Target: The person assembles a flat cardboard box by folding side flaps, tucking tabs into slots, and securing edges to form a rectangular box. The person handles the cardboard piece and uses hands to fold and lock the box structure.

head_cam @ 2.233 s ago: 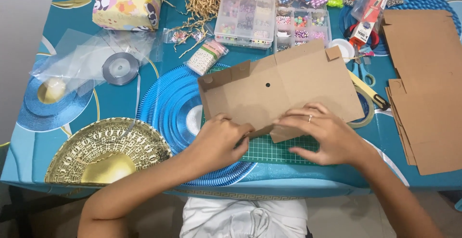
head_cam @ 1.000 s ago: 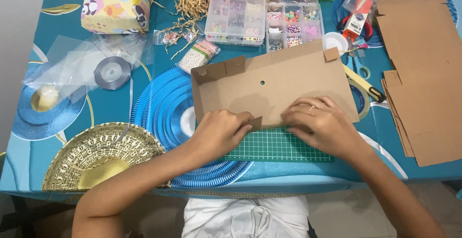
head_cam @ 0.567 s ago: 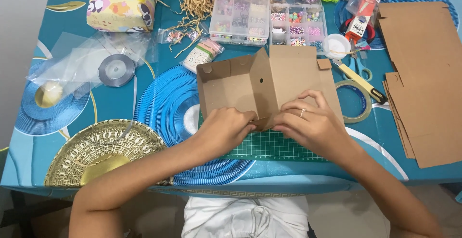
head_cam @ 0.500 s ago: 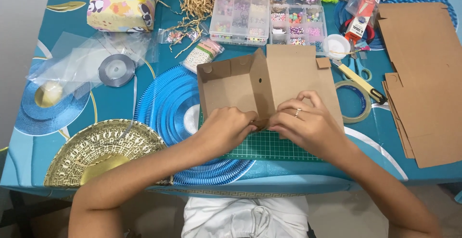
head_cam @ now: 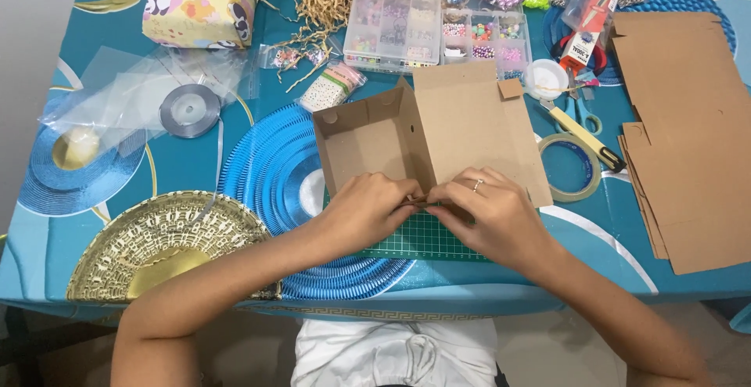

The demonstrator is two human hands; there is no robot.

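The cardboard box blank point(head_cam: 438, 133) is pinched at its near edge by both the left hand point(head_cam: 368, 211) and right hand point(head_cam: 489, 219); its folded panels rise directly beyond the fingertips.

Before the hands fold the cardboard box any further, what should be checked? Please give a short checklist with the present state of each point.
1. Both hands on the fold: left hand and right hand pinch the near edge of the cardboard box. Ok.
2. Box over the green cutting mat: ok.
3. Crease in the middle raised like a ridge: ok.
4. Tape roll and utility knife lie apart from the box, to its right: ok.
5. Flap under the fingers lined up: cannot tell, the fingers hide it.
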